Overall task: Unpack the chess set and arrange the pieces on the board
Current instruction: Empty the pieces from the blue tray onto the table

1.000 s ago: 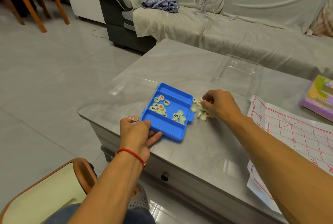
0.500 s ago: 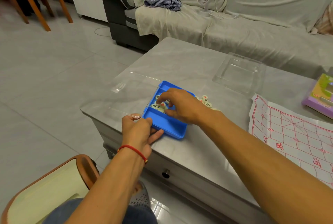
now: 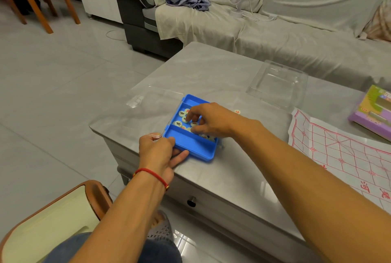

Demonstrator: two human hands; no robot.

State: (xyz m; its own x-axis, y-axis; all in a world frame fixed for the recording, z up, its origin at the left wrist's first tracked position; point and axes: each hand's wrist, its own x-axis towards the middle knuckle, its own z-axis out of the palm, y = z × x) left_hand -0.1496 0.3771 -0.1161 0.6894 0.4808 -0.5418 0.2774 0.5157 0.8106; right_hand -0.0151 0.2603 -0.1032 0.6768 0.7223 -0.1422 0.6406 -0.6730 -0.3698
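Emptying the blue tray is the step in hand, judged from the layout: round pale chess pieces with red and dark characters sit in its middle compartment, the near compartment looks mostly bare, and one loose piece lies on the grey table just beyond the right wrist. Right hand is over the tray, fingers curled down among the pieces, thumb and fingertips closing on one or more of them; exactly how many are pinched cannot be told. Left hand steadies the near-left corner of the tray, thumb on the rim, fingers curled round the edge, with a clear plastic strip caught at the fingertips. Tray sits near the front edge of the table. Paper board with a red grid lies well apart to the right, part of it hanging over the front edge, with no piece on the part in view. Clear lid rests further back. To do this well: keep the left hand firm so the tray cannot skate toward the edge, lift pieces in small pinches rather than scooping, set them down close together, and flatten the paper fully onto the table before placing anything on it.
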